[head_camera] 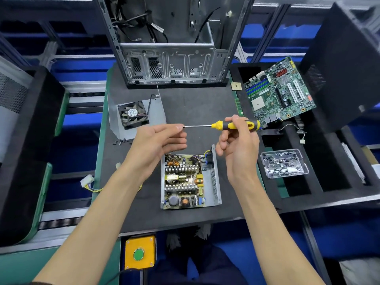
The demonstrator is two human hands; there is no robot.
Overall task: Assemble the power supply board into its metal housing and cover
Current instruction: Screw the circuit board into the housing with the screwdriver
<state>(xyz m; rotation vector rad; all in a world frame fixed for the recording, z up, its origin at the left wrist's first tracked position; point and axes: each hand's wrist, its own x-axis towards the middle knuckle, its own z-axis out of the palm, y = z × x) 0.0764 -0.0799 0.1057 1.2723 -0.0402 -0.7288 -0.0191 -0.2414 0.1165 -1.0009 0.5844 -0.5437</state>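
The right hand (236, 145) is gripping the screwdriver (232, 125) handle while the left hand (160, 140) is pinching its tip, and the power supply board (184, 181), sitting in its metal housing (214, 182) below, is looking stiff but fragile, best handled by its edges.

Screwdriver (234, 126) tip hidden behind left hand (158, 140) fingers (174, 128); any screw there unseen.
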